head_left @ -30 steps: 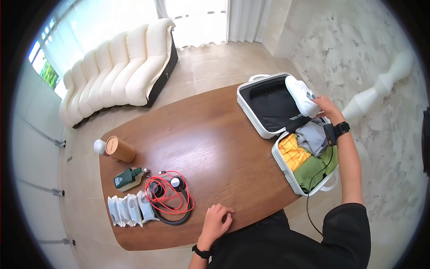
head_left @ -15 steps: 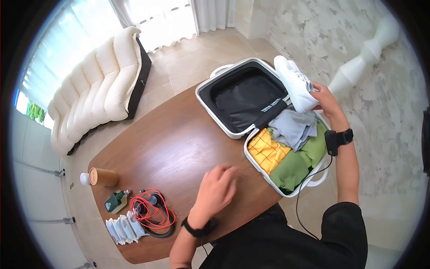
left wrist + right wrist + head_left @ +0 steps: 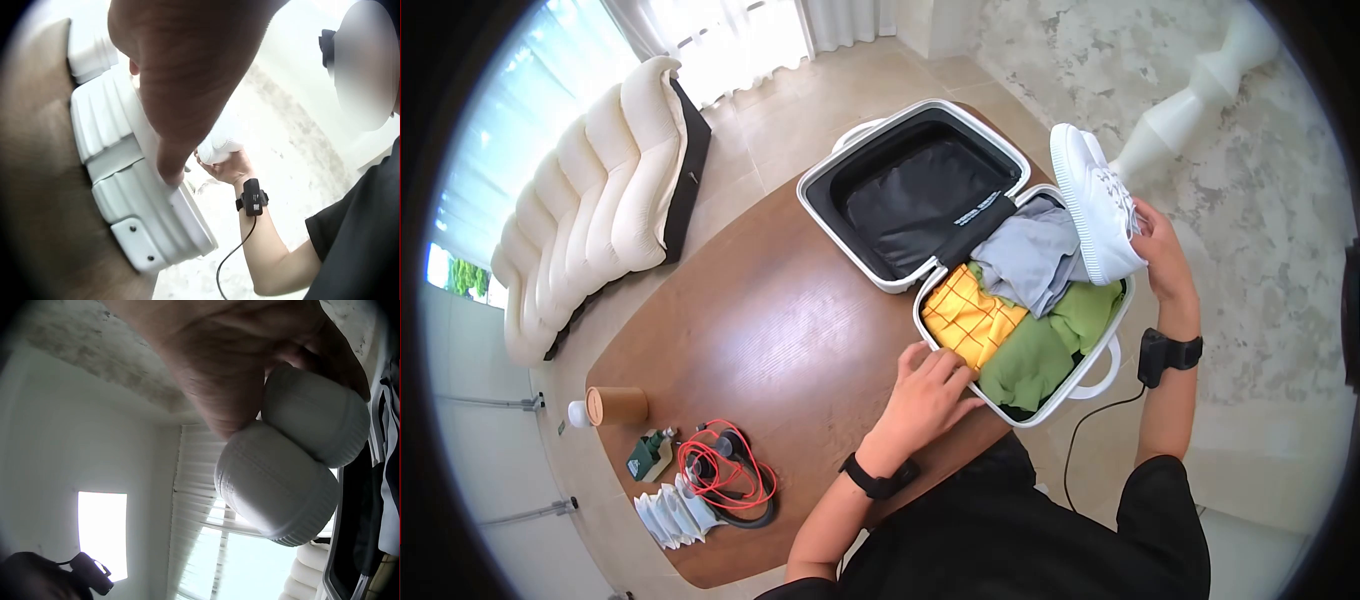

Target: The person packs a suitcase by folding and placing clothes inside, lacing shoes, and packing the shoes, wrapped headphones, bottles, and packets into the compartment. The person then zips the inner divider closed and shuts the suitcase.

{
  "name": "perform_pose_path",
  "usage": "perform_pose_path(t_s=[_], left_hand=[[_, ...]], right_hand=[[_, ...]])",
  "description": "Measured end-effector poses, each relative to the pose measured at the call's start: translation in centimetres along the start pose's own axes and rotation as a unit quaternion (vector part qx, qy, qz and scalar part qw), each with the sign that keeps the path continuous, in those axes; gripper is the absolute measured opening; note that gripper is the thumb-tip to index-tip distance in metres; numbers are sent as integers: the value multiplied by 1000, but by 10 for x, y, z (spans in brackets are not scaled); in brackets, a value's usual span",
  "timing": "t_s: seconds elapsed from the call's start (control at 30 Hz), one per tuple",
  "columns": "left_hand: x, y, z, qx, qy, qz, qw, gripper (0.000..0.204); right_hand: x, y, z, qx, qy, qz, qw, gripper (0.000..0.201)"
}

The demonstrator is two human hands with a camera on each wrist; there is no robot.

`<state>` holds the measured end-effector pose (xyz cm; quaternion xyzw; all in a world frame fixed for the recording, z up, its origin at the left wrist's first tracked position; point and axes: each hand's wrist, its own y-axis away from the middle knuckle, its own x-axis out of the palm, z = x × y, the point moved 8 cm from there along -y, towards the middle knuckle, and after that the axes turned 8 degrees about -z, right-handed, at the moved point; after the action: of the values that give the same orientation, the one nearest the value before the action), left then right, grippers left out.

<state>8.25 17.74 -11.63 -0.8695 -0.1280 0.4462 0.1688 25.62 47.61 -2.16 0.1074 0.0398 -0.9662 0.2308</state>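
My right hand (image 3: 1165, 255) grips a pair of white lace-up sneakers (image 3: 1090, 220) at the heels, toes tipped upward, over the far right side of the suitcase (image 3: 845, 245). In the right wrist view the two heels (image 3: 275, 481) sit side by side under the palm. The white hard-shell suitcase lies unfolded on the table. Its near half holds a yellow checked cloth (image 3: 975, 315), green clothing (image 3: 1040, 365) and a grey garment (image 3: 1025, 250). My left hand (image 3: 925, 400) has its relaxed fingertips at the near half's left rim, above the ribbed white shell (image 3: 112, 119) in the left wrist view.
On the wooden table's (image 3: 730, 330) left end are a brown canister (image 3: 620, 405), a green-topped bottle (image 3: 650, 455), a red cord (image 3: 725, 465) over a black coiled item, and several white-blue packets (image 3: 672, 515). A cream sofa (image 3: 590, 210) stands beyond. A black cable trails from the right wrist.
My left hand has moved from the table's near edge to the suitcase rim. The right hand keeps its grip on the sneakers and tilts them toes up. The view has swung right.
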Motion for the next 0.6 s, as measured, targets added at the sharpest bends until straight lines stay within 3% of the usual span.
perform_pose_path(t_s=[0.2, 0.33, 0.43, 0.53, 0.6], left_hand=[[-21, 8, 2, -64, -7, -5, 998, 33], [-57, 4, -15, -89, 87, 33, 992, 34], [-88, -7, -42, -151, 118, 54, 980, 35], [-81, -19, -42, -213, 111, 58, 969, 30], [-94, -26, -55, -241, 112, 11, 964, 25]], right_hand=[[-16, 13, 5, 16, -37, 0, 999, 55], [-37, 5, 14, 29, -34, 14, 999, 57], [-68, -21, 17, 25, -51, 31, 998, 54], [-89, -62, -25, 55, -61, 18, 996, 47], [-87, -69, -8, 67, -66, 39, 995, 44]])
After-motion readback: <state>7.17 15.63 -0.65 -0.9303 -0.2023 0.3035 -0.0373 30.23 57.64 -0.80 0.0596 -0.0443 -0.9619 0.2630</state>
